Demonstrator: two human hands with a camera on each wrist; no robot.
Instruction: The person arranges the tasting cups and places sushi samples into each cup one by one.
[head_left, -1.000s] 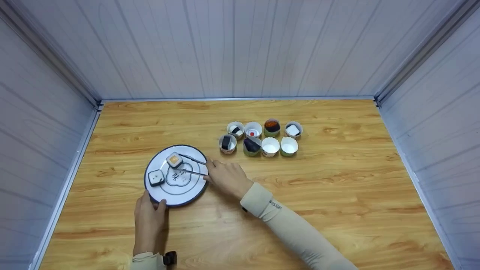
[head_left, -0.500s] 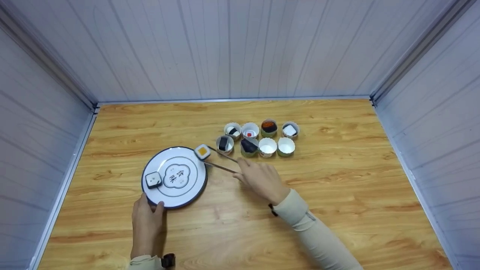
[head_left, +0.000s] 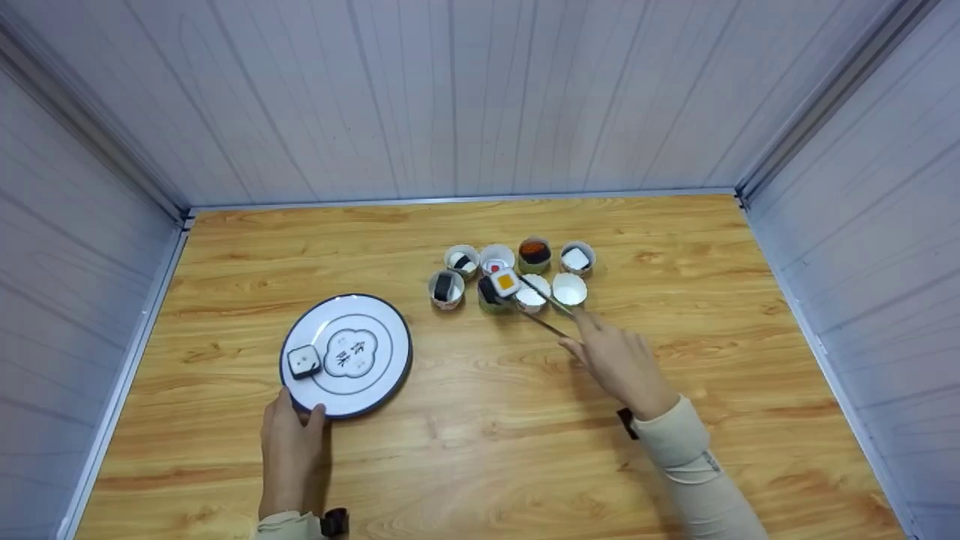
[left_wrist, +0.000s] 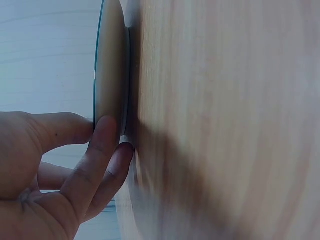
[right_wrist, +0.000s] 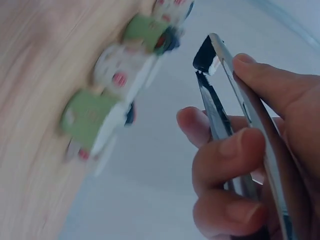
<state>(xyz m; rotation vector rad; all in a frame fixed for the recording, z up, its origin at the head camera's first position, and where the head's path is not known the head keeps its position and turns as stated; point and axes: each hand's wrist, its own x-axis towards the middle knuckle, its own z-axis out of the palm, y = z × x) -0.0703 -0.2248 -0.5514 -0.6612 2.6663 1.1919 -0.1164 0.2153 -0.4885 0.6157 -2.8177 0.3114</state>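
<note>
My right hand (head_left: 626,367) grips metal tongs (right_wrist: 255,120), which pinch a sushi piece (head_left: 505,282) with a yellow centre and white ring. The piece hangs over the front row of paper cups, overlapping the cup with a dark piece (head_left: 489,291) in the head view. My left hand (head_left: 292,442) pinches the near-left rim of a blue-rimmed white plate (head_left: 375,390), thumb on one side and fingers under it in the left wrist view. Another white-topped sushi piece (head_left: 304,361) lies on the plate's left side.
Several paper cups stand in two rows. Front right are a white cup (head_left: 531,304) and a green cup (head_left: 570,291). Others hold sushi pieces, such as an orange-topped one (head_left: 534,250) and a black one (head_left: 443,286). Pale panel walls (head_left: 450,97) enclose the wooden table (head_left: 450,465).
The tongs have lifted the yellow-centred sushi piece off the plate and carried it right, over the cups. The left hand stays at the plate's rim.
</note>
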